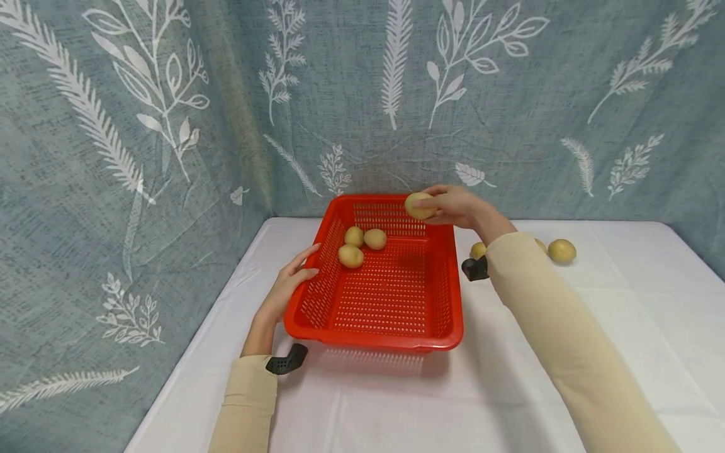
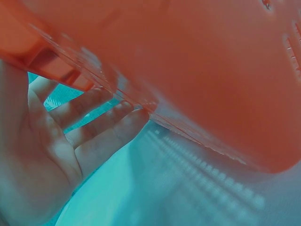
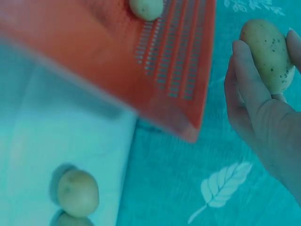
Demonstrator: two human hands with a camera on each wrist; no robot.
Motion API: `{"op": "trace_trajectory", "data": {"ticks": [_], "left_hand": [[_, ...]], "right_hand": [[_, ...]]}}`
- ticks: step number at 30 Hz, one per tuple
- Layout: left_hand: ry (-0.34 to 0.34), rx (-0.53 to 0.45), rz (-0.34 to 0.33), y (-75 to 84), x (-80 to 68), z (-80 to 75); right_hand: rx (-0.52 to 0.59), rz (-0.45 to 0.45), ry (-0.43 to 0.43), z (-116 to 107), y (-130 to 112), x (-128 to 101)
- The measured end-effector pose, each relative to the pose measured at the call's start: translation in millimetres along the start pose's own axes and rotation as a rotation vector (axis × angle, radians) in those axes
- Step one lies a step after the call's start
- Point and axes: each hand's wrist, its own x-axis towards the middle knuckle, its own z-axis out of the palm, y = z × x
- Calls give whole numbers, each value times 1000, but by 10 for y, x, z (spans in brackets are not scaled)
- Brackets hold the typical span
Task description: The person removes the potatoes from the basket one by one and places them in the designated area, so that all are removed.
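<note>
A red perforated plastic basket [image 1: 379, 341] stands on the table, with three potatoes [image 1: 351, 256] together toward its back left. My left hand [image 1: 286, 286] holds the basket's left rim; in the left wrist view, the fingers [image 2: 106, 127] reach against its outer wall below the rim. Over the basket's back right corner, my right hand [image 1: 455, 206] grips a potato [image 1: 420, 206] between thumb and fingers. This potato [image 3: 269, 56] shows dark specks in the right wrist view and is apart from the basket.
Right of the basket, several more potatoes [image 1: 562, 251] lie on the white-covered table [image 1: 629, 314], some partly hidden by my right arm. A blue-grey curtain [image 1: 362, 100] with white leaf patterns hangs behind and along the left. Each wrist carries a black device [image 1: 287, 359].
</note>
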Motion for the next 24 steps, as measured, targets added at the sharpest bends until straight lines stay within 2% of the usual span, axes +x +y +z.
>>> {"op": "trace_trajectory", "data": {"ticks": [13, 24], "left_hand": [[-26, -16, 11, -14, 7, -12], [-22, -19, 7, -6, 4, -8]], "right_hand": [[-2, 15, -1, -402, 183, -137], [46, 59, 46, -672, 319, -274]]}}
